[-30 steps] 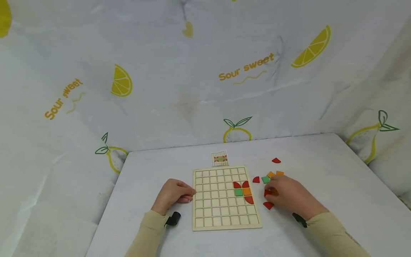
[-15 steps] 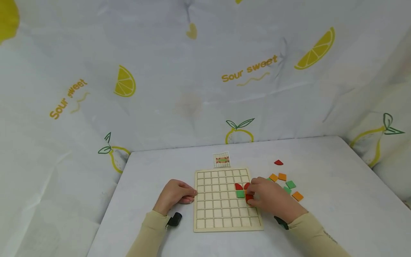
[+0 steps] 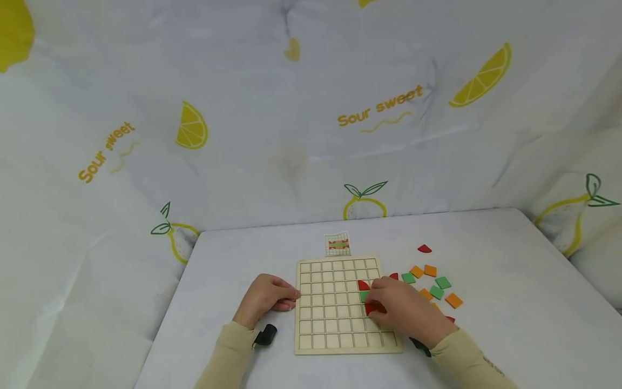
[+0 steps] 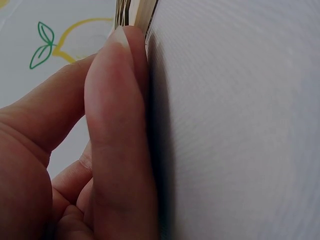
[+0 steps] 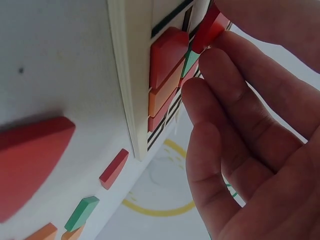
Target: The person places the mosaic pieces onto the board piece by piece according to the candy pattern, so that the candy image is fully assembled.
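Observation:
A pale wooden grid board (image 3: 325, 335) lies on the table between the hands. My left hand (image 3: 267, 297) pinches the board's left edge between thumb and finger. With thumb and fingertips, my right hand (image 3: 405, 308) holds a red quarter-circle tile (image 3: 368, 309) over the right side of the board, just below a green square tile (image 3: 363, 296). Above the green one sits another red tile (image 3: 363, 285). In the right wrist view the held tile tilts against the board, beside a seated red tile (image 5: 167, 55) and an orange square tile (image 5: 166, 89). My right hand hides these from the head view.
Right of the board lie loose orange tiles (image 3: 454, 300), green tiles (image 3: 443, 282) and red tiles (image 3: 425, 248), some partly behind the right hand. A small pattern card (image 3: 337, 245) lies against the board's far edge. White fabric with lemon prints hangs behind.
My right hand has picked a red tile from the loose pieces and carried it left, onto the board below the green tile. The left hand stays at the board's edge.

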The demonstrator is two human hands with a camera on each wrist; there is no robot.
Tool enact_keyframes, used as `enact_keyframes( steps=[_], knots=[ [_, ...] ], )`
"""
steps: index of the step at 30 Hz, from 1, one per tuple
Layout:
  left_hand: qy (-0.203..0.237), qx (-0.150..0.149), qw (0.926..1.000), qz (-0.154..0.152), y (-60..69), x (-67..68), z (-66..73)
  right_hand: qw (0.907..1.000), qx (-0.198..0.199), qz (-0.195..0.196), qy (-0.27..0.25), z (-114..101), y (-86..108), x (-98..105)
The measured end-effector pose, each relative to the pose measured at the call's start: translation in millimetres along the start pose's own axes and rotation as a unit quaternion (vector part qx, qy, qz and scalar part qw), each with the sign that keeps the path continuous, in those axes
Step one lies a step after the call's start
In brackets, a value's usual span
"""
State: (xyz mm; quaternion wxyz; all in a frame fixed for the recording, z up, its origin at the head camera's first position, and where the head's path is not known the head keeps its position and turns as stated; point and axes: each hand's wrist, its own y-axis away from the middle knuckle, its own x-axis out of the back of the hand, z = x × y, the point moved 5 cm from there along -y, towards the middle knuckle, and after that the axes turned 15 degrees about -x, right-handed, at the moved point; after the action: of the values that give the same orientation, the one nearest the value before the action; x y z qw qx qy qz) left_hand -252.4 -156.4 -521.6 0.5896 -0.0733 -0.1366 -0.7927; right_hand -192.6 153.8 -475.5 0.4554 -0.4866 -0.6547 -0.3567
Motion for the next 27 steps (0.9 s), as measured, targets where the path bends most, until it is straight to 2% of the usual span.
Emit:
enact_keyframes(
  steps=[9,17,22,24,27],
  knots=[
    [-0.005,0.004,1.0,-0.001,-0.3,0.6,0.7,0.9998,0.015,0.012,-0.001,-4,0.5,-1],
    [-0.019,0.004,0.9998,-0.001,-1.1,-0.6,1.3,0.9998,0.011,0.015,-0.006,-3,1.3,-2],
    [-0.012,0.003,0.9999,-0.005,-1.5,0.6,-0.2,0.9997,0.012,0.02,-0.005,-3,0.9,-2],
    [-0.01,-0.001,0.9999,-0.008,-1.5,1.1,-0.5,0.9998,0.0,0.022,0.0,-1,0.7,2],
    [-0.005,0.002,0.9999,-0.009,-1.5,1.2,-2.0,0.999,-0.04,0.018,-0.001,11,0.5,12]
  ],
)
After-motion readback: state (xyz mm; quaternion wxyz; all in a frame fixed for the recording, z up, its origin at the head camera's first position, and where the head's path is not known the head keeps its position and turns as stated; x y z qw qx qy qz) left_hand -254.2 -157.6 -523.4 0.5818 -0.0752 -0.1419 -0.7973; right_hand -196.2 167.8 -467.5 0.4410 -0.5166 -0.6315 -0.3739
